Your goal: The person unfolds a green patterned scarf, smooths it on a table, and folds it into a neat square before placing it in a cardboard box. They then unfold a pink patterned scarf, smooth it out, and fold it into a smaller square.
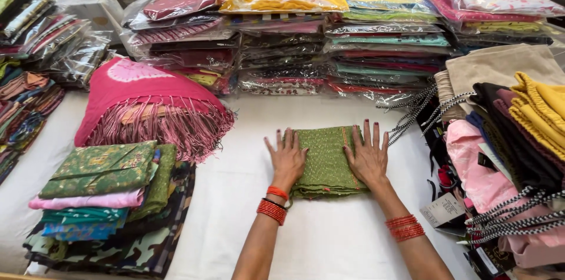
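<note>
We press our left hand (pixel 286 159) and right hand (pixel 369 156), both open-palmed, flat on the folded green cloth (pixel 326 162), the pink fringed shawl (pixel 147 109) at ten o'clock.

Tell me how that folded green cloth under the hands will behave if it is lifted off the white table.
The folded green cloth will probably be floppy: its soft layered edges suggest it would sag or unfold if lifted by one side. It looks light for its size, being a thin stack. With the left hand and right hand flat on it, it should slide readily on the smooth white table.
</note>
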